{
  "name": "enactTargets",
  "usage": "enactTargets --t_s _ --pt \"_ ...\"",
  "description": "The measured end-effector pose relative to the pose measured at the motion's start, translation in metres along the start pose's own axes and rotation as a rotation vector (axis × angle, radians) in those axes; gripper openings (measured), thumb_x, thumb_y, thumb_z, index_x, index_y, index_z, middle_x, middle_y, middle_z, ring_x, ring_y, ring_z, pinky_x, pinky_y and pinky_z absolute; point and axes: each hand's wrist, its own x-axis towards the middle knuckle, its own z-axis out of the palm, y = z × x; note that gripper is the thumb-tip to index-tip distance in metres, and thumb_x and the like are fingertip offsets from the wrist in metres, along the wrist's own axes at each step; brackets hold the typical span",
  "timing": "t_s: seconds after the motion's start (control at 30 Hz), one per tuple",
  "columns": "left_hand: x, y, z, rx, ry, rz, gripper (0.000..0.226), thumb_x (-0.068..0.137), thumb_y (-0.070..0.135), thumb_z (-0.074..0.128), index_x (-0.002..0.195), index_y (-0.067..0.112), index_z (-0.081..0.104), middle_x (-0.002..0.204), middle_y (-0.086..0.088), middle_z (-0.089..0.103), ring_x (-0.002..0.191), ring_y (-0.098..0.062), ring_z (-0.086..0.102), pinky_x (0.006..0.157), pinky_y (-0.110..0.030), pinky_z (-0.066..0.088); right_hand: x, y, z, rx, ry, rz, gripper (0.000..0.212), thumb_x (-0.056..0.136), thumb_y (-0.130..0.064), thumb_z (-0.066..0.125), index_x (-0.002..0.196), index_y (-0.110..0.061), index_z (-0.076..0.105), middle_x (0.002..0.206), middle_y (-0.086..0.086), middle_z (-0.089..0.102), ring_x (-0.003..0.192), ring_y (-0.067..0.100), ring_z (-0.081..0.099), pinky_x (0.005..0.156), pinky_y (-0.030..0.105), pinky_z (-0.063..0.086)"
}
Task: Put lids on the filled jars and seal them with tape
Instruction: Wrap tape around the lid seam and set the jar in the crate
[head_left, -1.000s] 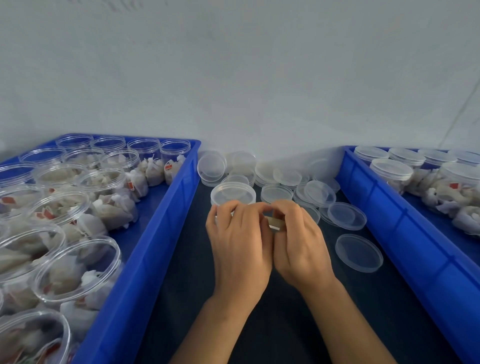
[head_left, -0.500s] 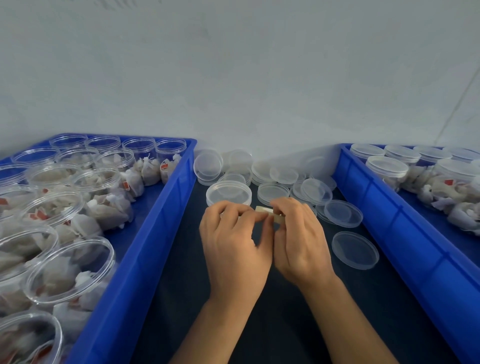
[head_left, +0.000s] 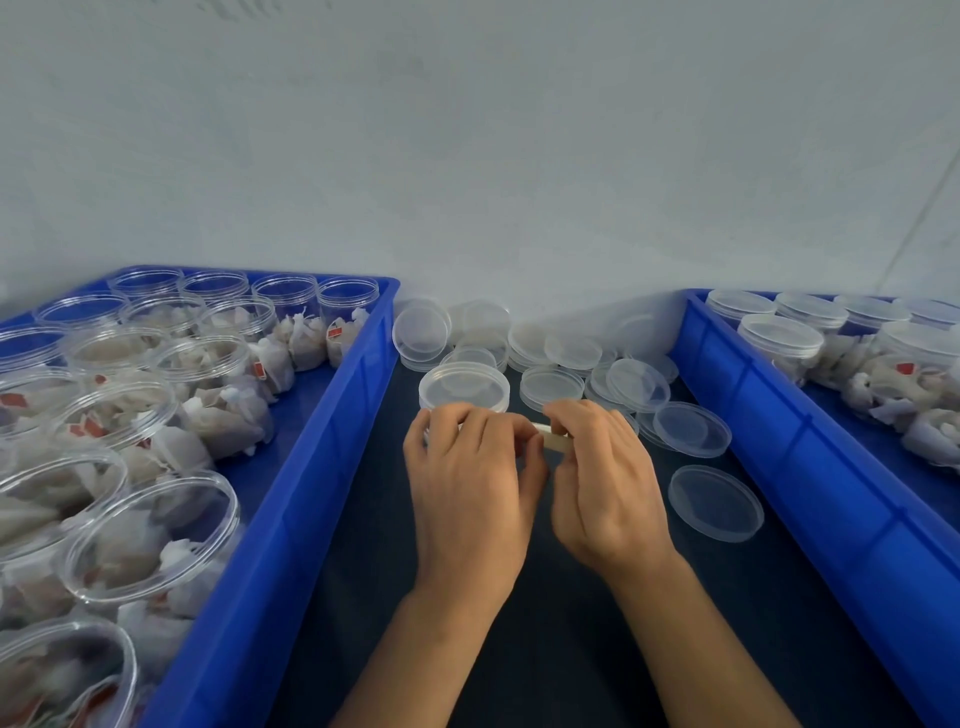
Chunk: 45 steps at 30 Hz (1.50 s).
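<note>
A lidded clear jar (head_left: 464, 387) stands on the dark table between two blue trays. My left hand (head_left: 470, 483) curls round its near side. My right hand (head_left: 605, 483) pinches a small pale tape roll (head_left: 555, 440) right beside the left fingertips. The jar's body is mostly hidden behind my hands. Whether a tape strip runs to the jar cannot be seen.
The left blue tray (head_left: 291, 499) holds several open jars filled with tea bags. The right blue tray (head_left: 810, 467) holds several lidded jars. Loose clear lids (head_left: 714, 503) lie scattered on the table behind and to the right of my hands, against the wall.
Both hands stay together at the jar. The tape roll between the fingertips has shifted slightly and the hands have parted a little.
</note>
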Motion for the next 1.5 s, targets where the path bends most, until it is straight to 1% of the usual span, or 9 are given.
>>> enactTargets --t_s 0.3,0.4,0.53,0.63,0.73,1.1,1.17,1.3,1.5 --pt "-0.002 0.004 0.0 -0.038 0.0 -0.024 0.01 0.097 0.024 0.076 0.095 0.017 0.069 0.094 0.002 0.069 0.101 -0.021 0.06 0.096 -0.059 0.053 -0.001 0.001 0.002 0.012 -0.024 0.044 0.037 0.086 0.001 0.045 0.121 -0.009 0.051 0.09 0.004 0.056 0.075 0.017 0.047 0.07 0.03 0.038" --pt "-0.001 0.004 -0.001 -0.076 0.012 -0.02 0.007 0.099 0.024 0.071 0.1 0.017 0.07 0.097 0.005 0.069 0.102 -0.019 0.059 0.096 -0.056 0.053 -0.003 0.005 0.0 0.006 -0.009 0.08 0.044 0.083 0.002 0.042 0.125 -0.009 0.05 0.093 0.005 0.058 0.077 0.018 0.049 0.068 0.039 0.044" --pt "-0.001 0.005 -0.003 -0.092 -0.022 -0.028 0.02 0.101 0.033 0.071 0.117 0.02 0.072 0.106 0.008 0.07 0.109 -0.02 0.059 0.099 -0.059 0.05 -0.002 0.006 -0.002 0.026 0.028 0.086 0.043 0.085 0.001 0.041 0.126 -0.011 0.049 0.093 0.006 0.057 0.076 0.021 0.049 0.065 0.044 0.046" --pt "-0.002 0.006 -0.003 -0.113 0.011 -0.011 0.015 0.098 0.031 0.079 0.108 0.02 0.076 0.1 0.008 0.072 0.104 -0.02 0.062 0.097 -0.061 0.051 -0.001 0.003 -0.001 0.042 0.02 0.042 0.04 0.087 0.001 0.043 0.124 -0.011 0.05 0.093 0.005 0.058 0.077 0.017 0.048 0.068 0.037 0.043" --pt "-0.002 0.004 -0.003 -0.154 0.078 -0.02 0.008 0.094 0.023 0.083 0.096 0.017 0.078 0.092 0.007 0.073 0.095 -0.019 0.063 0.093 -0.061 0.053 0.0 0.001 0.0 0.027 0.001 0.019 0.041 0.084 0.0 0.043 0.124 -0.01 0.05 0.09 0.008 0.059 0.075 0.022 0.051 0.067 0.037 0.042" --pt "-0.003 0.009 -0.004 -0.042 0.006 -0.018 0.009 0.098 0.025 0.077 0.097 0.017 0.075 0.094 0.004 0.074 0.098 -0.019 0.067 0.099 -0.058 0.051 -0.001 -0.001 0.001 -0.031 -0.053 0.076 0.04 0.084 0.005 0.05 0.123 -0.001 0.058 0.09 0.006 0.059 0.075 0.024 0.053 0.067 0.043 0.046" --pt "-0.002 0.009 -0.005 -0.048 -0.001 -0.024 0.008 0.098 0.025 0.075 0.097 0.017 0.073 0.095 0.005 0.073 0.098 -0.018 0.066 0.1 -0.059 0.05 0.0 -0.001 0.002 -0.029 -0.07 0.096 0.043 0.085 0.006 0.053 0.126 -0.003 0.058 0.092 0.004 0.059 0.078 0.022 0.053 0.071 0.04 0.045" --pt "0.0 0.012 -0.006 -0.085 -0.015 -0.069 0.009 0.098 0.026 0.068 0.096 0.018 0.069 0.096 0.006 0.072 0.098 -0.017 0.066 0.104 -0.059 0.048 0.0 0.0 -0.001 0.079 -0.121 0.166 0.047 0.091 -0.007 0.042 0.136 -0.014 0.053 0.101 -0.007 0.056 0.088 0.015 0.054 0.077 0.033 0.047" --pt "0.0 0.009 -0.004 -0.139 -0.056 -0.132 0.008 0.098 0.025 0.072 0.098 0.023 0.063 0.095 0.011 0.068 0.098 -0.011 0.065 0.117 -0.055 0.041 -0.003 0.007 0.002 0.248 -0.17 0.291 0.058 0.093 0.001 0.049 0.143 -0.029 0.049 0.11 -0.014 0.057 0.093 0.016 0.061 0.075 0.029 0.051"
